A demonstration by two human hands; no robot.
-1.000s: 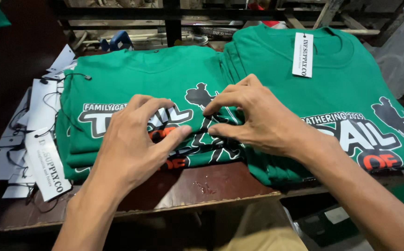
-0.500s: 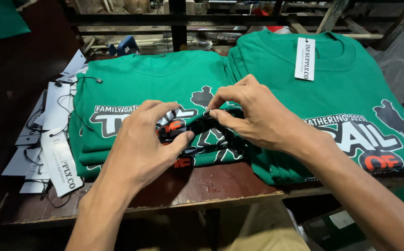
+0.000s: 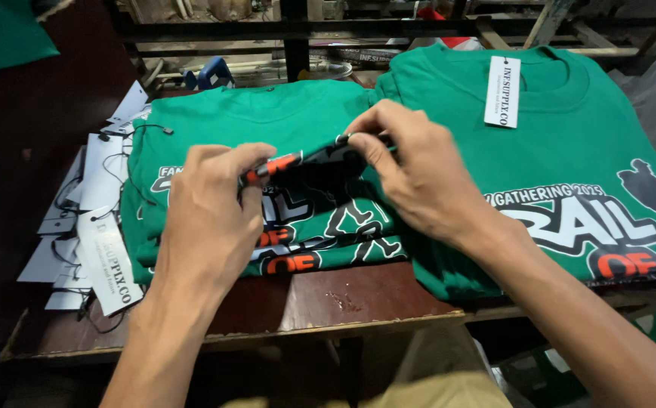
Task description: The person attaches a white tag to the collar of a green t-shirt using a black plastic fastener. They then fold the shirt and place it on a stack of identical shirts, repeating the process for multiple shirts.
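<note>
The left hand [image 3: 207,219] and the right hand [image 3: 411,170] are working together on the top green T-shirt [image 3: 267,121] of the left stack, which is lying on the brown wooden table [image 3: 328,298]. Both hands are pinching a lifted fold of the shirt's printed front [image 3: 309,162] — the left fingers [image 3: 256,162] are closing narrowly on its left end, the right fingers [image 3: 365,147] on its right end. The fold is being held just above the rest of the print, between the two hands.

Progress, as a judgement: the folding of this shirt appears to be at an early-to-middle stage. The near hem is raised off the stack, but it is not yet laid flat toward the collar. A second stack of green shirts [image 3: 569,151] is lying to the right, touching the first, with a white hang tag [image 3: 502,91] at its collar; the shirt in hand is showing no such tag.

Orientation: the shirt is lying with its collar toward the far side and its hem toward the near edge, so its long axis is running near to far. The pinched fold is running left to right, across that axis.

Loose white tags with black cords [image 3: 94,204] are lying fanned out at the left — just beside the left stack.
</note>
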